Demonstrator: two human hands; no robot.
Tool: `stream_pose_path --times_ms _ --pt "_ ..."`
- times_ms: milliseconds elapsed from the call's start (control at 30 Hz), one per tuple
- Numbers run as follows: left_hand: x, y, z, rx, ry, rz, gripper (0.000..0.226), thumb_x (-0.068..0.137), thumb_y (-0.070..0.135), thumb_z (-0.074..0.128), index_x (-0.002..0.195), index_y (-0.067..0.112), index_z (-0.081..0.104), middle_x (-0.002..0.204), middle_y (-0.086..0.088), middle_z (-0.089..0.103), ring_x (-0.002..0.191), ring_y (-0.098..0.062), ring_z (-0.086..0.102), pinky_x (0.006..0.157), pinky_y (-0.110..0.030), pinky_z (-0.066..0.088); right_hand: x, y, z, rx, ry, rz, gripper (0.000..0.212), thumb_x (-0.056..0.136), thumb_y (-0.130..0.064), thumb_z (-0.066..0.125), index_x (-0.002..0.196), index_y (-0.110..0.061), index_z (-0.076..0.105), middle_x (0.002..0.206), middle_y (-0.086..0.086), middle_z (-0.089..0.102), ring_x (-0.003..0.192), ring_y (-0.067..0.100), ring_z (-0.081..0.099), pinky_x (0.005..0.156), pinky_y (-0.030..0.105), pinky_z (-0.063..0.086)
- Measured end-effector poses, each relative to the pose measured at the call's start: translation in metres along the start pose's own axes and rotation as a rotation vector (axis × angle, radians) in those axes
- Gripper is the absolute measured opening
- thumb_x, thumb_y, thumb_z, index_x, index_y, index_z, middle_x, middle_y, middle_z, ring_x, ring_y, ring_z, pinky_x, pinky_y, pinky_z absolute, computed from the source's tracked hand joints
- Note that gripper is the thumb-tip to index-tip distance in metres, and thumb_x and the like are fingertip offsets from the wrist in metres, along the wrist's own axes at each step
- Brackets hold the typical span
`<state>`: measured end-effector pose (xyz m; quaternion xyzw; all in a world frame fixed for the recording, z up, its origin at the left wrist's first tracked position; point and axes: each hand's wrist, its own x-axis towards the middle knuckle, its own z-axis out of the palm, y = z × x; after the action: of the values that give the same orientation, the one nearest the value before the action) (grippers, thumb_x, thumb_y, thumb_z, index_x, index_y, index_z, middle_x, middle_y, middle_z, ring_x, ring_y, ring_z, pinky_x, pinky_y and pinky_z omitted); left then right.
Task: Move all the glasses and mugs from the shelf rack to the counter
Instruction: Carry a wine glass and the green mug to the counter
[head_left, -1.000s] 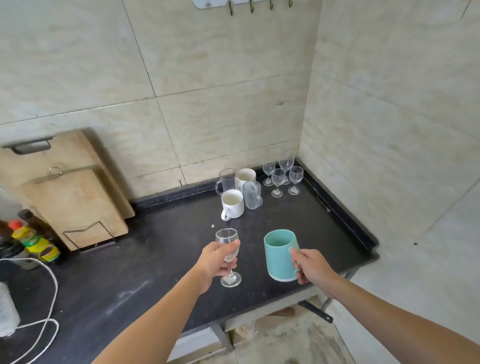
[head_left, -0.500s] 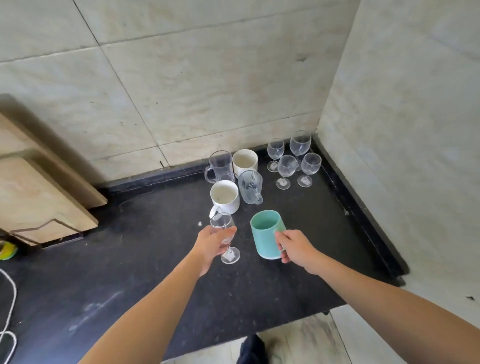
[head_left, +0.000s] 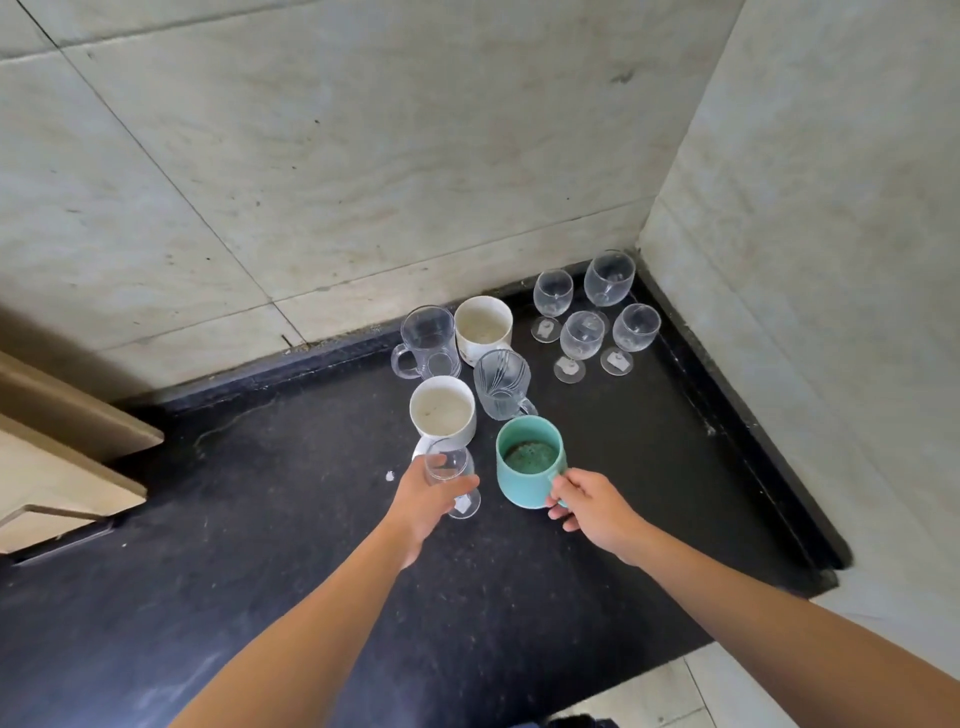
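Note:
My left hand (head_left: 423, 501) grips a small clear stemmed glass (head_left: 451, 470) just in front of a white mug (head_left: 443, 410). My right hand (head_left: 589, 506) holds the handle of a teal mug (head_left: 527, 460), which sits low at the black counter (head_left: 270, 519). Behind them stand a ribbed glass mug (head_left: 503, 383), a clear glass mug (head_left: 429, 340) and a second white mug (head_left: 483, 326). Several wine glasses (head_left: 582, 340) cluster in the back right corner. The shelf rack is out of view.
Tiled walls close the counter at the back and on the right, with a raised black lip (head_left: 727, 415) along them. Wooden cutting boards (head_left: 57, 457) lean at the left. The counter's front edge runs across the lower right, with floor (head_left: 675, 691) below.
Both hands have carried the stemmed glass and the teal mug forward and down toward the group of mugs. The view has tilted down and closer to the corner.

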<state>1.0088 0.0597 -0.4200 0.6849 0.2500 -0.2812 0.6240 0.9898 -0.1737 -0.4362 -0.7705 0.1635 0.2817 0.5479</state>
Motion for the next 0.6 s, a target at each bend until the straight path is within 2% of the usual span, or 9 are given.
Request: stream_pose_path --times_ms 67,133,233,333,400,433,533,600 --pt "0.004 -0.002 -0.003 0.062 0.004 0.004 0.069 0.061 0.033 0.08 0.121 0.023 0.049 0.118 -0.002 0.06 0.111 -0.022 0.059 0.104 -0.045 0.046 0.003 0.003 0.0 -0.009 0.021 0.017 0.026 0.103 -0.02 0.041 0.089 -0.009 0.06 0.092 0.003 0.066 0.08 0.013 0.063 0.062 0.023 0.051" --pt "0.005 -0.005 -0.005 0.1 -0.002 0.019 0.065 0.067 0.029 0.081 0.123 0.024 0.047 0.12 -0.002 0.06 0.111 -0.021 0.059 0.102 -0.042 0.046 0.006 0.006 -0.001 -0.037 0.032 0.032 0.024 0.103 -0.022 0.042 0.09 -0.012 0.06 0.1 0.003 0.067 0.087 0.015 0.066 0.063 0.024 0.051" --pt "0.002 -0.009 -0.003 0.15 -0.023 0.051 0.065 0.071 0.025 0.08 0.125 0.026 0.045 0.122 0.0 0.058 0.11 -0.018 0.058 0.09 -0.03 0.045 0.009 0.009 -0.003 -0.121 0.023 0.037 0.025 0.102 -0.025 0.044 0.096 -0.009 0.062 0.108 0.008 0.068 0.096 0.02 0.068 0.066 0.03 0.051" --pt "-0.001 -0.009 -0.001 0.199 -0.021 0.082 0.071 0.069 0.026 0.081 0.129 0.023 0.043 0.123 0.001 0.058 0.112 -0.018 0.058 0.091 -0.029 0.046 0.009 0.008 -0.006 -0.282 0.033 0.007 0.029 0.101 -0.028 0.046 0.095 -0.004 0.062 0.104 0.012 0.067 0.091 0.022 0.066 0.076 0.039 0.052" --pt "-0.006 -0.01 -0.001 0.228 0.0 0.093 0.071 0.068 0.025 0.082 0.128 0.023 0.044 0.122 0.001 0.058 0.11 -0.017 0.058 0.092 -0.03 0.046 0.007 0.008 -0.01 -0.417 0.07 -0.025 0.021 0.099 -0.03 0.05 0.095 -0.011 0.061 0.102 0.007 0.064 0.088 0.022 0.061 0.077 0.036 0.048" --pt "-0.01 -0.012 -0.002 0.234 0.021 0.091 0.069 0.068 0.024 0.082 0.126 0.023 0.044 0.121 0.0 0.059 0.109 -0.016 0.059 0.09 -0.029 0.047 0.004 0.009 -0.013 -0.467 0.088 -0.042 0.018 0.097 -0.031 0.053 0.101 -0.015 0.061 0.104 0.005 0.063 0.09 0.021 0.059 0.076 0.034 0.046" --pt "-0.029 -0.021 -0.005 0.268 0.117 0.053 0.065 0.07 0.026 0.082 0.125 0.023 0.046 0.117 -0.003 0.057 0.106 -0.018 0.058 0.084 -0.03 0.047 -0.007 0.009 -0.023 -0.565 0.113 -0.062 0.035 0.094 -0.034 0.057 0.124 -0.016 0.058 0.117 0.004 0.063 0.102 0.023 0.061 0.077 0.029 0.042" --pt "-0.047 -0.03 -0.006 0.303 0.18 0.029 0.063 0.074 0.028 0.08 0.127 0.021 0.047 0.117 -0.004 0.056 0.106 -0.02 0.058 0.088 -0.034 0.05 -0.018 0.008 -0.029 -0.643 0.087 -0.075 0.037 0.094 -0.035 0.056 0.127 -0.017 0.057 0.121 0.003 0.064 0.105 0.024 0.062 0.08 0.031 0.045"
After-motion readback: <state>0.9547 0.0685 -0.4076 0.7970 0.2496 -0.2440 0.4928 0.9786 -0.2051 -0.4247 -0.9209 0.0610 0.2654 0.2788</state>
